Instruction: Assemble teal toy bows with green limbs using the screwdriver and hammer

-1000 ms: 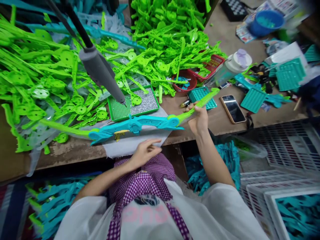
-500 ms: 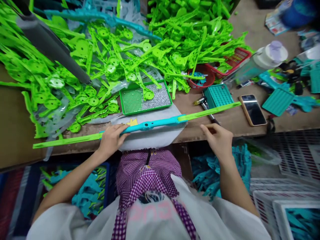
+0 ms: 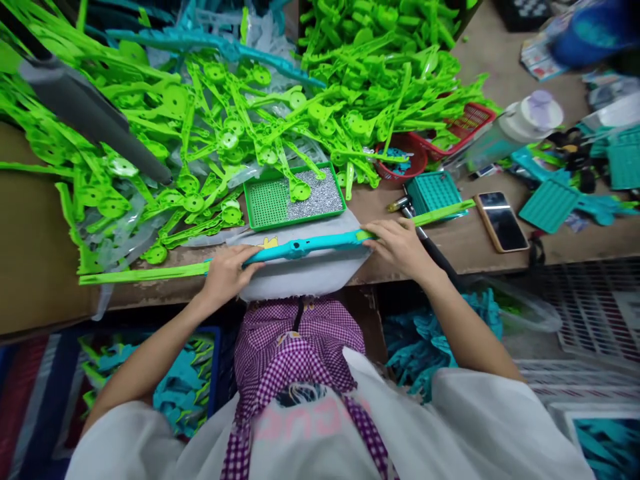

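Note:
A long plastic part [image 3: 320, 245] lies across the front of the bench, with a blue middle and a green arm at each end. My left hand [image 3: 227, 272] is closed around it where the left green arm [image 3: 145, 273] meets the blue. At the opposite joint, my right hand [image 3: 400, 248] grips the part with thumb and fingers, and the right green arm [image 3: 445, 212] sticks out past it. Beneath the blue middle is a pale cloth [image 3: 300, 275]. Just behind sits a green tray [image 3: 265, 205] of small metal pieces, with a green plastic piece [image 3: 300, 191] resting over it.
Green plastic pieces [image 3: 240, 127] are heaped at the back. A grey tool [image 3: 95, 110] slants down at left. To the right are a dark-handled tool [image 3: 435, 257], a teal basket [image 3: 435, 193], red baskets [image 3: 470, 130], a bottle [image 3: 515, 133] and a phone [image 3: 503, 220].
My right hand has moved left and closed on the part's right joint; before, it was off the part. My left hand keeps its hold.

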{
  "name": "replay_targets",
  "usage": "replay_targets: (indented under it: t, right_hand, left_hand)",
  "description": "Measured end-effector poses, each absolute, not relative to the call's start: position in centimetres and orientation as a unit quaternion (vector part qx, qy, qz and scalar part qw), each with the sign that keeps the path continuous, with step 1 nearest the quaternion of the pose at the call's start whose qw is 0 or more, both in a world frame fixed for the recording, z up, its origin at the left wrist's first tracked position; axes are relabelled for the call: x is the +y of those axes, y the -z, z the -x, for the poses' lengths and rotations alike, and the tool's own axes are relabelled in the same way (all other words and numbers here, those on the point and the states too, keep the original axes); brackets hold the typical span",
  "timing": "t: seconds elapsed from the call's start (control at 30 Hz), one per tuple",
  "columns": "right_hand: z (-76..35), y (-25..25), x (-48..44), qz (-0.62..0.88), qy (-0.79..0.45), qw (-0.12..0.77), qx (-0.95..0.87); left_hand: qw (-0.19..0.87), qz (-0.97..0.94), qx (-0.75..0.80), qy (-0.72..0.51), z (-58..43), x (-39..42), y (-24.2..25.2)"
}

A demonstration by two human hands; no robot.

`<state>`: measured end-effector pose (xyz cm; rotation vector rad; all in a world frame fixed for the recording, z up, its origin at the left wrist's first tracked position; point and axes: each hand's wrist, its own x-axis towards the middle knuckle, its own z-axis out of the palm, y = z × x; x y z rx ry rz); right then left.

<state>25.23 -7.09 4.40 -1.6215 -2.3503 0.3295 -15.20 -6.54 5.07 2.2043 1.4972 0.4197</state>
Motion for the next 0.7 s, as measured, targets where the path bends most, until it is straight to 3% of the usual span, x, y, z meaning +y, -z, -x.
replay_targets:
  t: [0.27, 0.37, 0.43, 0.5, 0.57, 0.7]
  right_hand:
    - [-24.2, -4.3, -6.9, 0.517, -0.230, 0.187, -0.803]
    - [-24.9, -4.7, -7.0, 0.568, -0.218, 0.286, -0.741]
    - [-26.5, -5.4, -6.2, 0.637, -0.156, 0.384, -0.650]
    - [-29.0, -6.0, -4.2, 0.688, -0.095, 0.427, -0.580]
    - [-31.8, -6.2, -1.2, 0.727, -0.063, 0.380, -0.569]
    - [-35.8, -5.5, 6.3, 0.808, -0.031, 0.179, -0.560]
  left_hand:
    - [0.451, -0.716, 0.532, 0.017, 17.3, -5.7, -4.8]
    - [0.482, -0.710, 0.513, 0.022, 17.3, -5.8, -3.5]
    - [0.476, -0.718, 0.507, 0.015, 16.9, -5.6, -3.1]
    - [0.452, -0.730, 0.514, -0.004, 16.4, -5.3, -3.0]
    - [0.423, -0.738, 0.525, -0.026, 15.9, -5.1, -3.0]
    - [0.394, -0.739, 0.544, -0.048, 15.1, -5.3, -2.7]
